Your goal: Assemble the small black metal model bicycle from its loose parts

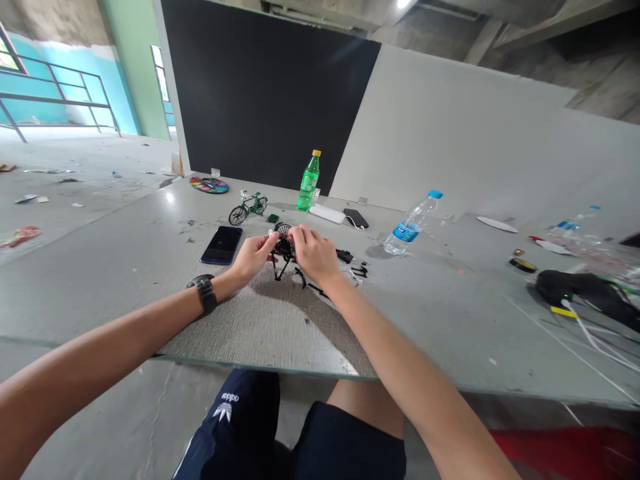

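Above the table, a black miniature bicycle (284, 249) is held between both hands, its thin frame pointing down toward me and a spoked wheel at the top. My left hand (254, 256) pinches it from the left, with a dark watch on the wrist. My right hand (315, 253) grips the wheel side, its fingertips partly hidden behind the knuckles. Small black and silver bicycle parts (359, 271) lie scattered just right of my right hand. Beyond my hands stands a green miniature bicycle (249, 207), with a small green piece (273, 218) beside it.
A smartphone (222, 245) lies left of my hands. Toward the panel are a paint palette (210, 185), a green bottle (309, 181), a white power bank (327, 213) and a dark phone (355, 218). A clear water bottle (414, 223) tilts on the right, near tape (523, 265) and cables.
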A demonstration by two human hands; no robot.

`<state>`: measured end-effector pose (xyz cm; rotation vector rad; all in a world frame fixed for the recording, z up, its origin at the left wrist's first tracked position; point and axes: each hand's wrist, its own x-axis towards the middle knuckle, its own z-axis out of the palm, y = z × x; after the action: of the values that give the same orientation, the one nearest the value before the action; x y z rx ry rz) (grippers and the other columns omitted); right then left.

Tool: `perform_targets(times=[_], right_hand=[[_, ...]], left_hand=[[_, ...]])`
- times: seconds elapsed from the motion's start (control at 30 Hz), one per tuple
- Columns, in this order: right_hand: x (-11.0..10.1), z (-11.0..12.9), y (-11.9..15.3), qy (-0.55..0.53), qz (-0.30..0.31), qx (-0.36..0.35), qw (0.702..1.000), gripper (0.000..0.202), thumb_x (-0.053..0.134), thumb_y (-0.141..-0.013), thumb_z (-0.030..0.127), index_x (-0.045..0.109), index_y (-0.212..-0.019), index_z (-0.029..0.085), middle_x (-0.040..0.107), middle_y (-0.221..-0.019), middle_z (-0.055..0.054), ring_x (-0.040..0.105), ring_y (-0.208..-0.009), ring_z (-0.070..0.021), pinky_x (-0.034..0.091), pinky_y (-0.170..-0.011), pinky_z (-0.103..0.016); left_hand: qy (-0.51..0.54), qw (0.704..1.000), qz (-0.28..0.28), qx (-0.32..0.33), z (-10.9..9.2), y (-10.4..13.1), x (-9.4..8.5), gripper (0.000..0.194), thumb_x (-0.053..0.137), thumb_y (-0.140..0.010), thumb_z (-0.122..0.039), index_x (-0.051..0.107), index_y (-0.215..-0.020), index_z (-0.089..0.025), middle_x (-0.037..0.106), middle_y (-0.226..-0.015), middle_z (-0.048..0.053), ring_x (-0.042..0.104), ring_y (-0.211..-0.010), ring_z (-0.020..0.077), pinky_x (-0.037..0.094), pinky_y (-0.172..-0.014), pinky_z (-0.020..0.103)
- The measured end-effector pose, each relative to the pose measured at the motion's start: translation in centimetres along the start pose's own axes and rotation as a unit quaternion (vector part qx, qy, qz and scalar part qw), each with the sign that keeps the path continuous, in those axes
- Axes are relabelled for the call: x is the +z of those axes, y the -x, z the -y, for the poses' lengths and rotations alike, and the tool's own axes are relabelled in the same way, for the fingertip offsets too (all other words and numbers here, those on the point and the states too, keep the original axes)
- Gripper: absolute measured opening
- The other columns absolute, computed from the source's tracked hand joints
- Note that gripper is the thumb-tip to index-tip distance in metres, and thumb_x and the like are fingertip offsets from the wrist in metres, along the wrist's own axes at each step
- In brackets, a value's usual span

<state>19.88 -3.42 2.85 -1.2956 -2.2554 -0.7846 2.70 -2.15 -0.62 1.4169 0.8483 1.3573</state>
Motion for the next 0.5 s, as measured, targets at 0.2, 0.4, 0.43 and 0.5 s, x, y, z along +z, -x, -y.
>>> perform_targets(times=[0.2, 0.4, 0.43, 0.5], right_hand=[[0.43, 0.46, -0.10, -0.018, -0.003, 0.016, 1.000, 0.035, 0.025, -0.110, 0.027, 0.058, -0.112, 0.017, 0.070, -0.103, -0.014, 0.064, -0.088, -0.0230, 0.032, -0.054, -0.031], [0.78, 0.39, -0.10, -0.027, -0.009, 0.023, 0.999, 0.036, 0.026, -0.110, 0.032, 0.059, -0.113, 0.018, 0.070, -0.104, -0.014, 0.065, -0.086, -0.0237, 0.035, -0.054, -0.030], [0.70, 0.29, -0.11, -0.031, -0.009, 0.019, 0.999, 0.035, 0.027, -0.110, 0.032, 0.060, -0.113, 0.018, 0.070, -0.105, -0.013, 0.065, -0.088, -0.0234, 0.034, -0.054, -0.030], [0.47, 0.03, -0.12, -0.043, -0.008, 0.009, 0.999, 0.032, 0.030, -0.110, 0.029, 0.060, -0.114, 0.019, 0.070, -0.107, -0.012, 0.066, -0.091, -0.0226, 0.033, -0.053, -0.029]], left_hand=[[-0.011, 1.000, -0.009, 0.003, -0.09, -0.01, 0.04, 0.050, 0.064, -0.084, -0.064, 0.072, -0.084, -0.014, 0.067, -0.080, 0.005, 0.059, -0.070, 0.0143, 0.056, -0.064, 0.029], [-0.006, 1.000, 0.000, -0.004, -0.09, 0.01, 0.03, 0.053, 0.063, -0.084, -0.065, 0.073, -0.087, -0.014, 0.068, -0.083, 0.007, 0.061, -0.073, 0.0153, 0.056, -0.064, 0.029], [-0.001, 1.000, -0.001, -0.006, -0.09, 0.01, 0.03, 0.054, 0.063, -0.084, -0.067, 0.073, -0.087, -0.014, 0.068, -0.084, 0.007, 0.061, -0.073, 0.0154, 0.056, -0.064, 0.029], [0.012, 1.000, -0.010, -0.007, -0.08, 0.01, 0.04, 0.056, 0.063, -0.083, -0.069, 0.072, -0.087, -0.013, 0.068, -0.084, 0.007, 0.061, -0.074, 0.0158, 0.055, -0.063, 0.028]])
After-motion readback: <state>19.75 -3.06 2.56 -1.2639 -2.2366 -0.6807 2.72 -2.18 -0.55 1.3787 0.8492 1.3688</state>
